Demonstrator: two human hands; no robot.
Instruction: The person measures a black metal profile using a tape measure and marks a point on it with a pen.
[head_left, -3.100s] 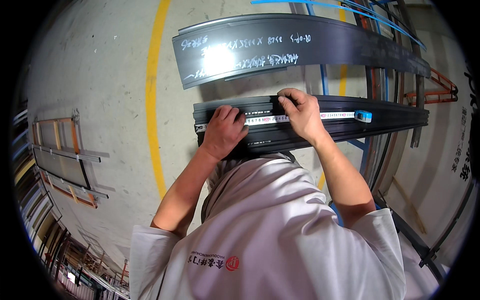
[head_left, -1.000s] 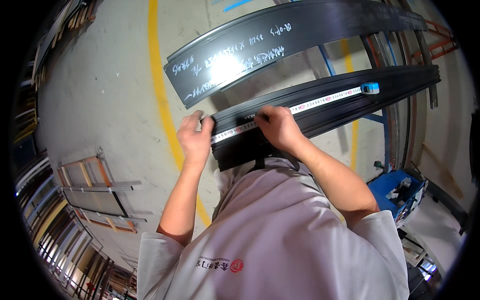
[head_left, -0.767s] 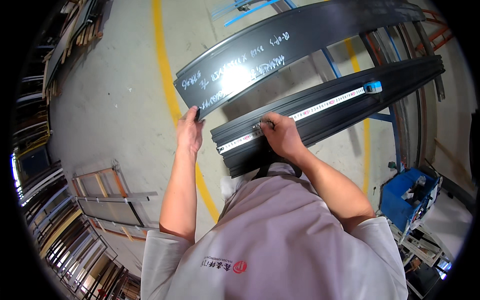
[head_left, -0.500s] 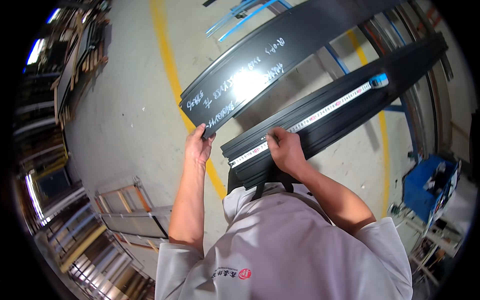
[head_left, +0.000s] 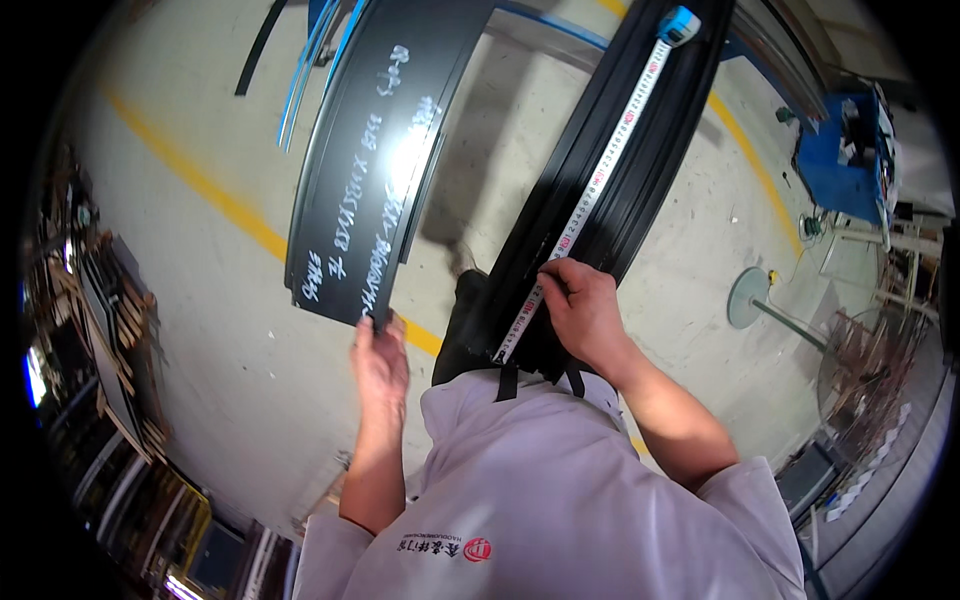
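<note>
My left hand [head_left: 382, 362] grips the near corner of a black panel [head_left: 345, 180], with its thumb on top. White handwriting covers the panel's face, which shines in one spot. To the right lies a bundle of long black grooved profiles [head_left: 545, 215], its near end by my waist. Along it stretches the white blade of a tape measure [head_left: 600, 180], whose blue case [head_left: 680, 27] rests at the far end. Closed with thumb and fingers pinched at the blade near its low end, my right hand [head_left: 588, 312] hides part of the profiles.
Blue strips [head_left: 305, 75] lie beyond the panel's left side. A blue bin [head_left: 845, 150] stands at the right, with a round fan-like stand [head_left: 748, 298] nearer. Racks of stacked material [head_left: 120, 340] line the left. Yellow lines [head_left: 200, 185] cross the grey floor.
The view has turned, so the panel and profiles now point more steeply away from me. Both hands keep their places on the panel corner and the tape blade.
</note>
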